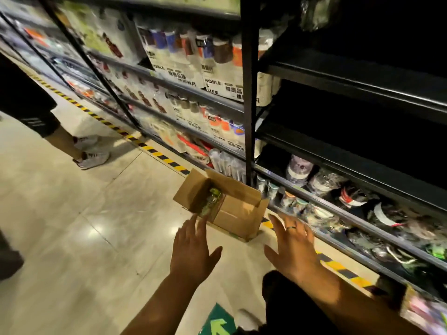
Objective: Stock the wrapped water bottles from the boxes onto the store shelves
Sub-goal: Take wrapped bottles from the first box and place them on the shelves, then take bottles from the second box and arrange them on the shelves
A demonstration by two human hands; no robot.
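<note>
An open cardboard box point(238, 215) sits on the floor against the base of the dark shelving. Inside its left part lies a wrapped bottle with a green lid point(211, 200). My left hand point(193, 252) reaches toward the box's near left corner, fingers straight, holding nothing. My right hand point(294, 247), a ring on one finger, stretches out with spread fingers just right of the box, also empty. Wrapped bottles point(326, 183) lie on the lowest shelf to the right.
Tall black shelf racks point(249, 93) run along the right, filled with boxed bottles on the left bays and dark, mostly bare upper shelves on the right. Yellow-black hazard tape point(167, 160) edges the floor. Another person's legs and sneakers point(90, 153) stand at left. A green floor arrow point(219, 322) lies near me.
</note>
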